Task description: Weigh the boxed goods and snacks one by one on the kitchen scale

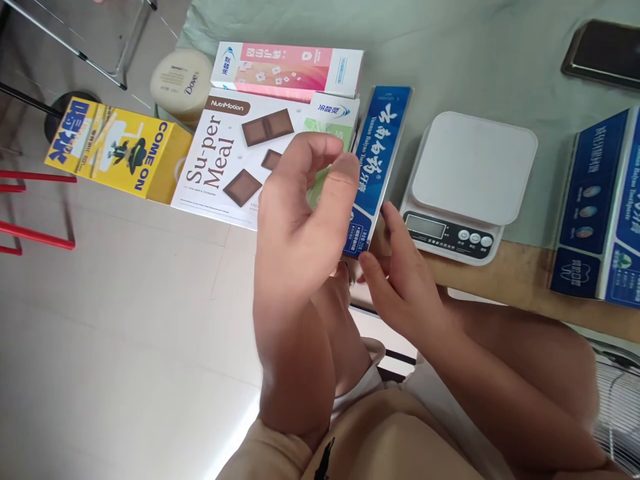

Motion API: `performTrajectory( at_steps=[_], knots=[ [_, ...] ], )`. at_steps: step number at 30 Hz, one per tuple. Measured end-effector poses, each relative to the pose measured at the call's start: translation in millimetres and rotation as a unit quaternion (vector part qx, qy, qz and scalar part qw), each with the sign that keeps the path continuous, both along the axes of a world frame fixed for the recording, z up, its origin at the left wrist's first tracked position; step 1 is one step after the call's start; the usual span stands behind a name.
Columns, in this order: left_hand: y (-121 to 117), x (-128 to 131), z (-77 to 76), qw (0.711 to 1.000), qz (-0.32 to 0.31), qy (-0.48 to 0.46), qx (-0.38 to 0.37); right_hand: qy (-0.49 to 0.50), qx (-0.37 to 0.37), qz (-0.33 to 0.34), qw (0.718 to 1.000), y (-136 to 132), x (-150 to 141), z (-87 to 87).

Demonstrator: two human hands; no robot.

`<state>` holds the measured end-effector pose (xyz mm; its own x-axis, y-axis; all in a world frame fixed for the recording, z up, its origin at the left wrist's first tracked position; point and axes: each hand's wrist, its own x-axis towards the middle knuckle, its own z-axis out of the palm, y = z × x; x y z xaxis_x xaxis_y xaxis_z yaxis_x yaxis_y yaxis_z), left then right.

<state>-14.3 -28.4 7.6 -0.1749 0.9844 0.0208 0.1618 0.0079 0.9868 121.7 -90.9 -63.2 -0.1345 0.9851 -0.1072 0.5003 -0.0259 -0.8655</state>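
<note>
My left hand (307, 213) is raised in front of the boxes, its fingers curled and the thumb tip against the index finger. Whether it pinches anything is hidden. Behind it are a green-and-white box (327, 107) and a white NutriMotion Su-per Meal box (220, 153) with chocolate pictures. Beside it a blue Yunnan Baiyao toothpaste box (383, 140) lies at a slant, its lower end near the table edge. My right hand (407, 287) is at that lower end, thumb and index finger apart, close against the box's side and corner; its other fingers are partly hidden.
A white digital kitchen scale (473, 170) sits right of the blue box. Around stand a pink toothpaste box (285, 70), a cream Dove jar (180, 83), a yellow carton (120, 150), another blue toothpaste box (593, 207) and a dark phone (605, 57). Red stool legs (37, 230) show on the floor.
</note>
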Motion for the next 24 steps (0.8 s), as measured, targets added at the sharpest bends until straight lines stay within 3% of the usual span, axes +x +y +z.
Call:
performTrajectory(
  at_steps=[4, 10, 19, 24],
  knots=[
    [0, 0, 0.7, 1.0, 0.005, 0.023, 0.001, -0.031, -0.05, -0.027, 0.998, 7, 4, 4.1],
    [-2, -2, 1.7, 0.999, -0.003, 0.035, 0.01, -0.009, -0.037, -0.026, 0.999, 12, 1, 7.6],
    [-4, -7, 6.6, 0.999, -0.017, 0.006, -0.042, 0.018, 0.015, -0.034, 0.999, 12, 2, 2.0],
    [-2, -2, 9.2, 1.0, 0.009, 0.002, 0.012, 0.023, 0.024, -0.037, 0.999, 9, 2, 0.7]
  ],
)
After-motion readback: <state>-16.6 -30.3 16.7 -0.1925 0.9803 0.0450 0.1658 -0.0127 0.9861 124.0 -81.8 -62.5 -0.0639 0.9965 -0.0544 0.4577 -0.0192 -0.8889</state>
